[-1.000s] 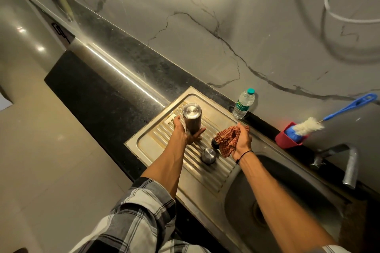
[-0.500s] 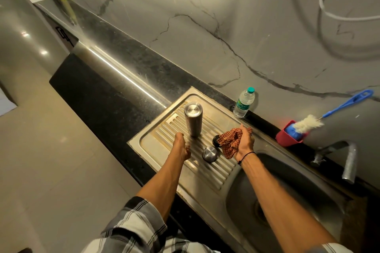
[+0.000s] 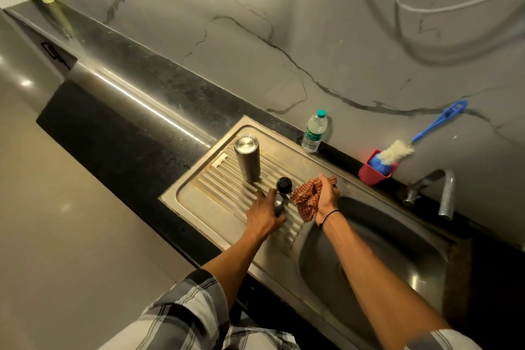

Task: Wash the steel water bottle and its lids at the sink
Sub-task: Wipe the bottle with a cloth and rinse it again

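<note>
Head: steel lid in left hand

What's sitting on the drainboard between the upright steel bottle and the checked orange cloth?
In the head view, a small black lid lies on the ribbed drainboard between the upright steel bottle and the checked orange cloth.

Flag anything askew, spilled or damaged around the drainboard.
Nothing spilled or broken. The steel bottle stands upside down on the drainboard, apparently draining. The drainboard's ridges show rusty-brown staining. The black lid sits beside the checked cloth.
</note>
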